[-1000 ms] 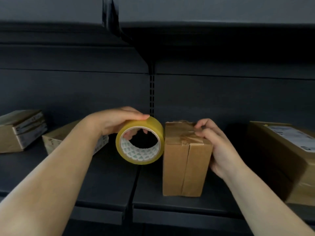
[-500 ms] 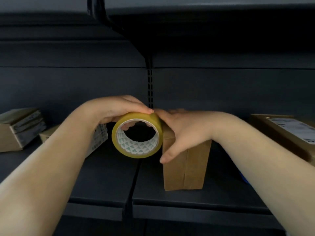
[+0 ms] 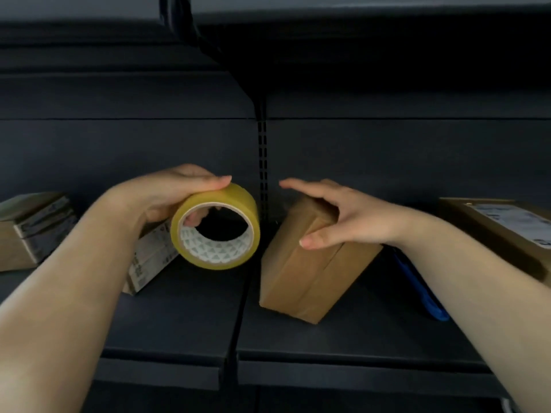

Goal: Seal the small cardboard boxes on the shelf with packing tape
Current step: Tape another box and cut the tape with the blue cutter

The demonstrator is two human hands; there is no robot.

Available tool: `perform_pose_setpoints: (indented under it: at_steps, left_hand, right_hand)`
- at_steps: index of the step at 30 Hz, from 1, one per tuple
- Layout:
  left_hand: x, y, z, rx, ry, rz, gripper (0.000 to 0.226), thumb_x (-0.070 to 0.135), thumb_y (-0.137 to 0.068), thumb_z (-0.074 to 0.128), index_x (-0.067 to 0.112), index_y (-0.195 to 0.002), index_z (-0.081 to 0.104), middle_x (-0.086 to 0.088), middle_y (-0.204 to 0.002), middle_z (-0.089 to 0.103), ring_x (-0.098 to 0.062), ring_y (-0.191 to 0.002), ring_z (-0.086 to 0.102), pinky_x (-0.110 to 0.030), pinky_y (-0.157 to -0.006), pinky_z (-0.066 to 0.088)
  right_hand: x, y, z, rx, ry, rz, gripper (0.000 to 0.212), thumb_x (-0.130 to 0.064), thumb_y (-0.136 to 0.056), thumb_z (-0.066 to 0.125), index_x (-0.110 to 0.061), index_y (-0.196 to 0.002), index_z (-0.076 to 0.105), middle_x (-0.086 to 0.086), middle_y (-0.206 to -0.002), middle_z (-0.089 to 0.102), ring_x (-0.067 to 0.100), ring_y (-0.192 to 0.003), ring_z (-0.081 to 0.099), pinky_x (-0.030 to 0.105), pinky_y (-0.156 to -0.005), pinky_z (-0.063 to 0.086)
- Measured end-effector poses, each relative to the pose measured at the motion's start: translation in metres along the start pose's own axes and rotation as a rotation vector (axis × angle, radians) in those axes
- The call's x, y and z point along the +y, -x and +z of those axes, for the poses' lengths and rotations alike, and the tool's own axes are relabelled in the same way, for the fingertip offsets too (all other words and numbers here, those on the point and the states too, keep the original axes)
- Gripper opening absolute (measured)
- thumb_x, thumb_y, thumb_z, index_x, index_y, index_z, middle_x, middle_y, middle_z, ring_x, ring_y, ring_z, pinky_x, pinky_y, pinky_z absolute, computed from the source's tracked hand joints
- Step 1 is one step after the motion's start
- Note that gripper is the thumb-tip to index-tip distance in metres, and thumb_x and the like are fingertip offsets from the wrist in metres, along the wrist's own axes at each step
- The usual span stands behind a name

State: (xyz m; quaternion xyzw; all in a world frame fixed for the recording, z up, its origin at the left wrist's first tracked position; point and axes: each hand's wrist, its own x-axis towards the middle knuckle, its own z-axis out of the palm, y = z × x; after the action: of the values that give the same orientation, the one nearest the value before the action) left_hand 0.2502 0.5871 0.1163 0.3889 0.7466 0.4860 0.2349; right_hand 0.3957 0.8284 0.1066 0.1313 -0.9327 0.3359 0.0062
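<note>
Dark shelving [image 3: 179,323] fills my view, its front lip nearest me. Just behind that lip, right of the shelf's centre seam, I see the small box [image 3: 310,263] tipped over leftward, long axis slanting up and back, one bottom edge on the shelf. My right hand [image 3: 337,213] lies over its top, fingers spread, thumb on the near face, loosely clasping. It looks light and stiff; I'd grip it across the narrow sides. Left of the seam, my left hand [image 3: 167,198] is closed around the tape roll [image 3: 216,226], its hole facing me.
</note>
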Motion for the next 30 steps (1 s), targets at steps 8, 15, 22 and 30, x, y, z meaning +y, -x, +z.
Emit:
perform_pose_setpoints:
  at_steps: [8, 15, 22, 30]
  left_hand:
    - [-0.005, -0.001, -0.009, -0.125, 0.084, 0.093, 0.056, 0.060, -0.053, 0.080, 0.009, -0.071, 0.070, -0.001, -0.037, 0.051, -0.011, -0.033, 0.048, -0.019, -0.041, 0.044]
    - [0.010, -0.008, -0.019, 0.033, -0.416, -0.115, 0.065, 0.080, -0.027, 0.072, 0.021, -0.053, 0.069, 0.003, -0.049, 0.058, -0.011, -0.047, 0.055, -0.024, -0.051, 0.044]
    - [-0.005, -0.017, -0.006, -0.016, -0.435, -0.243, 0.046, 0.065, -0.049, 0.073, 0.020, -0.060, 0.073, -0.005, -0.064, 0.064, -0.022, -0.067, 0.059, -0.035, -0.071, 0.047]
    - [-0.008, -0.043, 0.006, -0.085, -0.628, -0.439, 0.035, 0.052, -0.061, 0.077, 0.019, -0.056, 0.068, -0.003, -0.060, 0.058, -0.017, -0.059, 0.056, -0.029, -0.062, 0.045]
  right_hand:
    - [0.029, -0.007, 0.024, 0.150, -0.322, -0.121, 0.056, -0.046, -0.061, 0.075, -0.055, -0.114, 0.056, -0.010, -0.128, 0.050, 0.004, -0.114, 0.052, 0.021, -0.094, 0.044]
    - [0.050, -0.004, 0.029, 0.255, -0.397, -0.108, 0.052, -0.047, -0.056, 0.075, -0.050, -0.108, 0.063, -0.004, -0.125, 0.050, 0.002, -0.112, 0.051, 0.019, -0.091, 0.042]
    - [0.065, 0.004, 0.033, 0.256, -0.462, -0.096, 0.072, -0.055, -0.049, 0.081, -0.046, -0.117, 0.060, -0.001, -0.130, 0.050, 0.011, -0.119, 0.049, 0.035, -0.105, 0.038]
    - [0.079, 0.011, 0.040, 0.179, -0.364, 0.021, 0.072, -0.030, -0.058, 0.086, -0.043, -0.123, 0.056, -0.011, -0.133, 0.046, 0.002, -0.123, 0.044, 0.036, -0.113, 0.027]
